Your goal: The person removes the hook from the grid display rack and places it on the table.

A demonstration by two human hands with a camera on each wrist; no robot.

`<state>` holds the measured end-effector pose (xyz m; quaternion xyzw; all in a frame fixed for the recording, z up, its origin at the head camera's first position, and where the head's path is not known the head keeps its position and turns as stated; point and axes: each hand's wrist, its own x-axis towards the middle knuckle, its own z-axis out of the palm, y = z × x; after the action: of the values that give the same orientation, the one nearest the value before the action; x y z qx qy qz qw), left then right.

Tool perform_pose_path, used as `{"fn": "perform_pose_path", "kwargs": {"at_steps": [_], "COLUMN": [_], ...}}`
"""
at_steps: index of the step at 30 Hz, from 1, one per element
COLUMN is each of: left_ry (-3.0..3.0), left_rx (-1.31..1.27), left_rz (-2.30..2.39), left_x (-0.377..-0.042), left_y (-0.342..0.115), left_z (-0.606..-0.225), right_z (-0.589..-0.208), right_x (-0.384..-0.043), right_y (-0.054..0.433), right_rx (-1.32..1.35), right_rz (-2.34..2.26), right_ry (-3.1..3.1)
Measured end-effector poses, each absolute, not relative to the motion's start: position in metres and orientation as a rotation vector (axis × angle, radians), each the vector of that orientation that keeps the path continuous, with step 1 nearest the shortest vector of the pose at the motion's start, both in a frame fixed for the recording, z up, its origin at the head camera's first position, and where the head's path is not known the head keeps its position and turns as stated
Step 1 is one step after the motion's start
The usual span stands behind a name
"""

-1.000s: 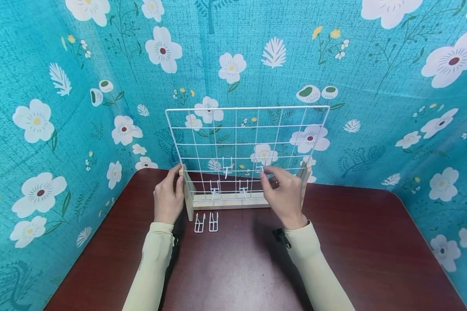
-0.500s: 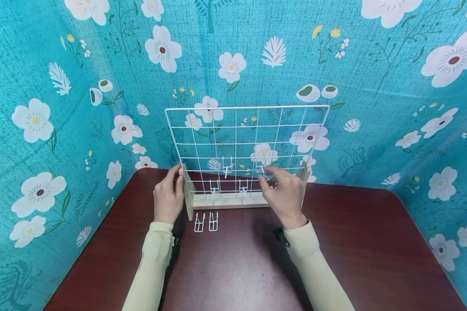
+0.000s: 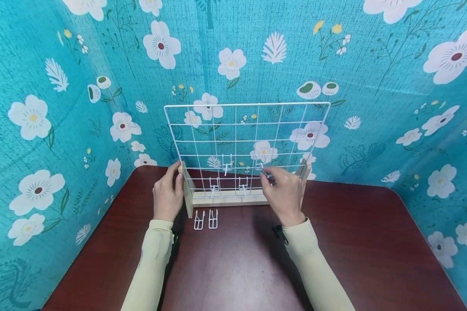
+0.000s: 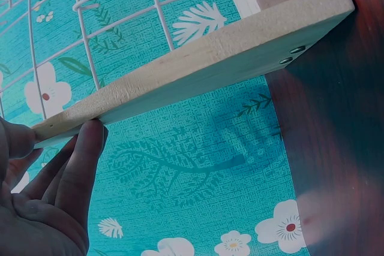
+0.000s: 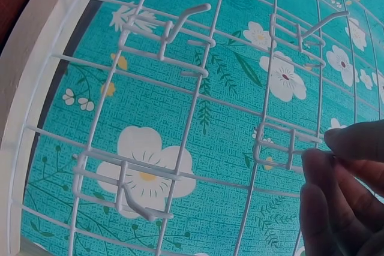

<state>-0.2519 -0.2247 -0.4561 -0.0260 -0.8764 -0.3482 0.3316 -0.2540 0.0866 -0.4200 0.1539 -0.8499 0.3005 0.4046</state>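
Presently, the right hand has its fingers nearly closed, thumb and fingertips pinching a white wire hook at the upright wire grid, where three more hooks hang. The left hand grasps the wooden side panel near its top, fingers parted only by its thickness. Two loose hooks lie on the desk.
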Motion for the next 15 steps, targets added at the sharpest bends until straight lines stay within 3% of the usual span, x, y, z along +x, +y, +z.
{"fn": "perform_pose_path", "kwargs": {"at_steps": [15], "left_ry": [-2.296], "left_rx": [-0.063], "left_rz": [-0.921], "left_x": [-0.2521], "left_y": [-0.2247], "left_z": [-0.4563], "right_z": [-0.4204], "right_x": [-0.254], "right_y": [0.0856], "right_rx": [0.408], "right_rz": [0.762], "right_ry": [-2.096]}}
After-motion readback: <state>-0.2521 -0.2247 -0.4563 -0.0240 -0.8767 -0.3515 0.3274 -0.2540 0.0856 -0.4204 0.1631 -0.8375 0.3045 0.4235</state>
